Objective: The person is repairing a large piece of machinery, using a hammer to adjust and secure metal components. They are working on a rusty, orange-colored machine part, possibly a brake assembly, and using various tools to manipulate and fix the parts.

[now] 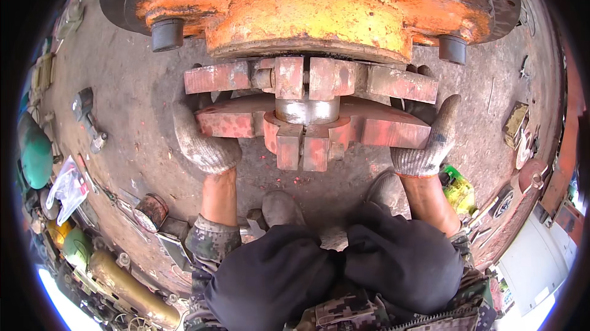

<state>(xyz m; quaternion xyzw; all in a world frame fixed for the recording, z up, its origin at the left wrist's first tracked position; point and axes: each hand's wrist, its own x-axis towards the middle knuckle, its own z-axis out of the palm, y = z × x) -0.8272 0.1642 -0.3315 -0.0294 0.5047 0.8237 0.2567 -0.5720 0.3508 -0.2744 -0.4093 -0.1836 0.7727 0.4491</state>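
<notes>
A heavy red split clamp with flat side wings surrounds a shiny steel shaft under a big orange, rusty housing. My left hand, in a dirty knit glove, grips the left wing of the near clamp half. At the other end, my right hand, also gloved, grips the right wing. I am crouched, and my dark knees and shoes fill the lower middle of the head view.
The oily concrete floor carries scattered parts: a rusty can, a small tool at left, a green bottle by my right forearm, a brass-coloured cylinder at lower left, and a plastic bag.
</notes>
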